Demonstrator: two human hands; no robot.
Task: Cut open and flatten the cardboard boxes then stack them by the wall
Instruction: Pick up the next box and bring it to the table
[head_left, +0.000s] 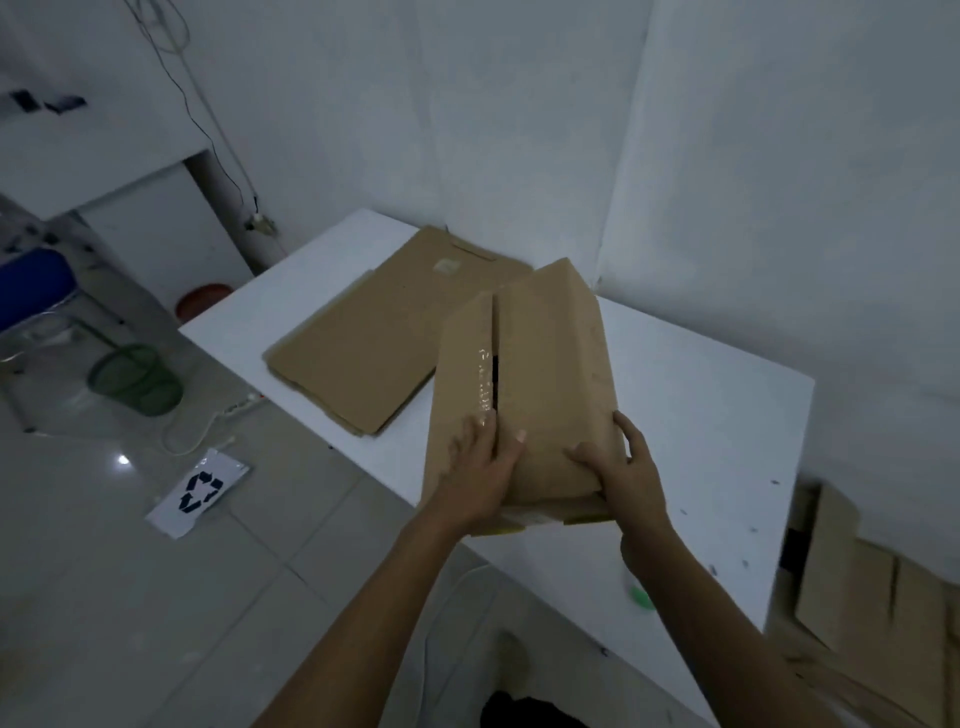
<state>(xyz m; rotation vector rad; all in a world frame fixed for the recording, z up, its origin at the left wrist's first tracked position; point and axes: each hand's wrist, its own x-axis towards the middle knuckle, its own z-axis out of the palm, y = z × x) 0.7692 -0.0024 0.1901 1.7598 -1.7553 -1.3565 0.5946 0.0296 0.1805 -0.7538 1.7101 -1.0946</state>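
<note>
done: flattened cardboard (363, 338) at the table's (701, 415) far-left corner by the wall (519, 130) | now: taped box (550, 364) uncollapsed at near-left edge; left hand (483, 467) flat on its seam, right hand (626, 470) grasping its near corner | left: flatten, stack; more boxes (857, 571) wait beside the table

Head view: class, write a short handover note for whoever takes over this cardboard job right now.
Left grip: open, flat on the box beside its split top seam.
Right grip: holds the box's near right edge.
The box stands on the white table; flattened cardboard lies beside it, near the wall.
Done: top seam looks cut.
To do: flatten this box, stack it, then the other boxes right of the table.
</note>
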